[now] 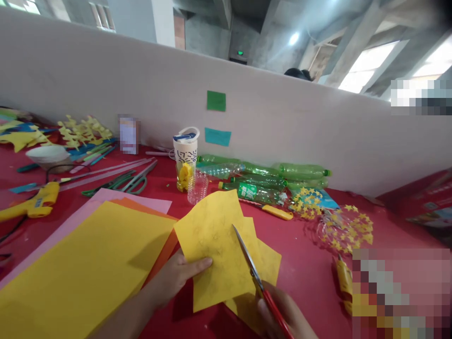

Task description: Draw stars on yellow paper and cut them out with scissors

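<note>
We hold a faintly marked yellow sheet (215, 245) over the red bench (310, 273), pinched in our left hand (176, 274) with the thumb on its face. Our right hand (291, 308) grips the red-handled scissors (252, 270) — the blades lie before the sheet's right part, contact unclear. To the left we see stacked coloured sheets (95, 263); beyond — green bottles (300, 169).

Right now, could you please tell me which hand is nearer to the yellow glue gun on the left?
Left: the left hand, holding a yellow sheet, is to the right of the glue gun; the right hand, gripping red-handled scissors, is much farther right.
</note>
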`<state>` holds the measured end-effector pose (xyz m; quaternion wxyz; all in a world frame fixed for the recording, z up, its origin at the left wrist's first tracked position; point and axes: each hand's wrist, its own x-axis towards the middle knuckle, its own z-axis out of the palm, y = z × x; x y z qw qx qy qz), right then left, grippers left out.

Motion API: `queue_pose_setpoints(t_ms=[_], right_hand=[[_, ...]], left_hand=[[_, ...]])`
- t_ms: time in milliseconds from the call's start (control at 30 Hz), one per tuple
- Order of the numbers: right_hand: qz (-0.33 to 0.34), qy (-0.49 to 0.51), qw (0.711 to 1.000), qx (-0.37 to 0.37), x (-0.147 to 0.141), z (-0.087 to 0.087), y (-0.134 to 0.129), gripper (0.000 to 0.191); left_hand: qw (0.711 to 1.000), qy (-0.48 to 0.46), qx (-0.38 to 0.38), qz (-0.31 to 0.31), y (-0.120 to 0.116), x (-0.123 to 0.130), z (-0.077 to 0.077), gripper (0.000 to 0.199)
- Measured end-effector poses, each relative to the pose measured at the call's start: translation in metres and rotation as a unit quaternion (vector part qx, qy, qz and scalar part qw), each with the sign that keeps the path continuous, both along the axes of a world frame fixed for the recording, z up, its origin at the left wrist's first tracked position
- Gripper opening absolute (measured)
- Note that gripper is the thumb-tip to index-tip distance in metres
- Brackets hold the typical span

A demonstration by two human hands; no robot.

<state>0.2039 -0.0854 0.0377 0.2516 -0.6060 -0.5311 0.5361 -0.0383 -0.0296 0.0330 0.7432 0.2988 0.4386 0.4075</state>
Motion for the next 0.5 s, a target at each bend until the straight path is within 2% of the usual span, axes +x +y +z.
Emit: queue_pose_setpoints(t_ms=[100,267,500], right_hand=[[-0.012,-0.006,1.0,-0.024,-0.001,-0.002,0.0,0.056],[0.034,0.016,0.997,-0.068,-0.006,-0.001,0.008,0.055],[0.02,0.004,0.999,-0.025,-0.015,-0.001,0.013,0.053]], left_hand=[[1.0,-0.008,0.004,-0.021,0.002,-0.002,-0.003,0.035],[0.999,-0.03,0.029,-0.03,0.002,-0.001,-0.006,0.032],[0.998,-0.042,0.052,-0.006,0.001,-0.001,0.0,0.039]])
